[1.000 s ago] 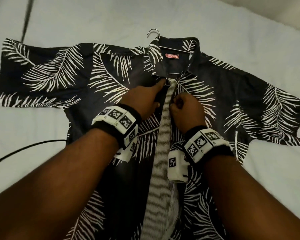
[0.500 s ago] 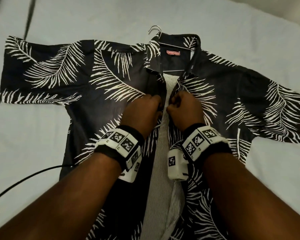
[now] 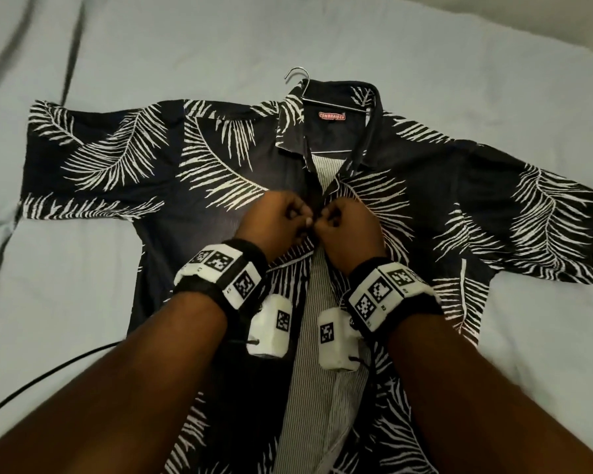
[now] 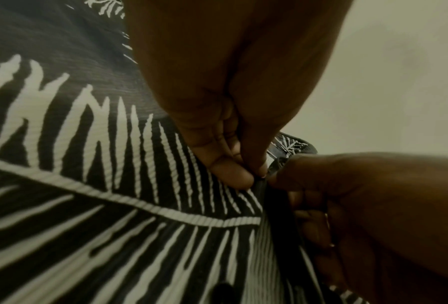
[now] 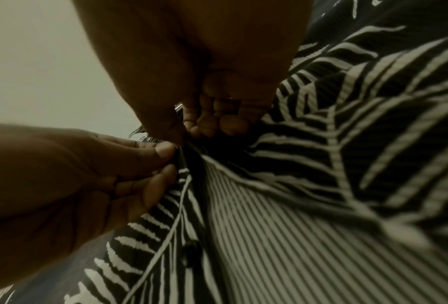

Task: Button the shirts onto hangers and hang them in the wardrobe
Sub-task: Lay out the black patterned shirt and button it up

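Observation:
A black short-sleeved shirt [image 3: 199,186] with white fern leaves lies spread flat, front up, on a wire hanger [image 3: 300,75] whose hook pokes out above the collar. Its front hangs open below my hands and shows a grey striped shirt [image 3: 319,302] underneath. My left hand [image 3: 300,218] pinches the left front edge [image 4: 259,181] between thumb and forefinger. My right hand [image 3: 326,222] pinches the right front edge [image 5: 183,148], knuckle to knuckle with the left, a little below the collar. A dark button [image 5: 190,255] sits lower on the left placket. The button between my fingers is hidden.
The shirt lies on a pale grey bedsheet [image 3: 425,63] that runs out on every side. A black cable [image 3: 48,374] crosses the sheet at the lower left. A red label [image 3: 331,115] shows inside the collar.
Both hands slid down the placket from just under the collar and drew together. The two front edges above my hands now lie closer, with less striped cloth showing.

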